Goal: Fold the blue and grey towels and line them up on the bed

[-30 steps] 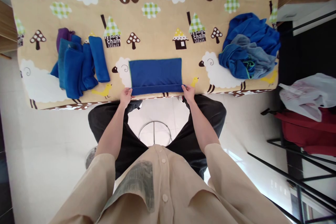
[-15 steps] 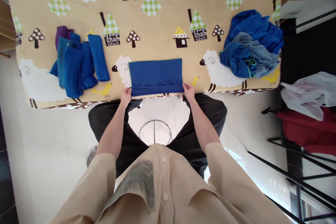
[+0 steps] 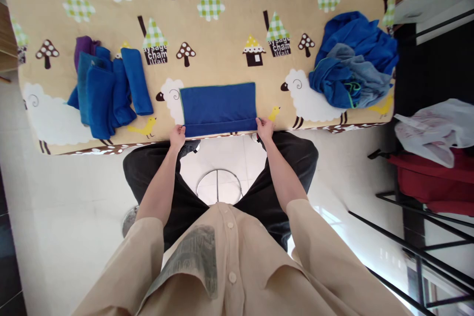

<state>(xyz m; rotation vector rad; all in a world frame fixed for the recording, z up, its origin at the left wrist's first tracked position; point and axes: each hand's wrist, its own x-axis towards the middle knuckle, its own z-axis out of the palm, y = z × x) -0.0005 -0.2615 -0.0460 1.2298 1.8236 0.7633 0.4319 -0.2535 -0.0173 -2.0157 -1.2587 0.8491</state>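
A blue towel point(image 3: 218, 101) with thin green edging lies flat at the front edge of the patterned bed, its near edge turned over into a narrow band. My left hand point(image 3: 177, 136) pinches the left end of that band. At the opposite end, the fingers of my right hand point(image 3: 264, 128) are closed on the towel's corner. Off to the left is a group of rolled or folded blue towels point(image 3: 101, 94), with a purple towel point(image 3: 84, 49) behind them. A loose heap of crumpled blue and grey-blue towels point(image 3: 353, 61) sits to the right.
A beige cover point(image 3: 218, 59) printed with sheep, clouds and mushrooms spreads under the towels. Past its right end are a white plastic bag point(image 3: 435, 128), a red item point(image 3: 433, 180) and black metal bars point(image 3: 418, 256). Below, a metal ring point(image 3: 219, 172) shows between my knees.
The view has shifted slightly. Both hands keep hold of the towel's near edge, and the folded band looks much the same.
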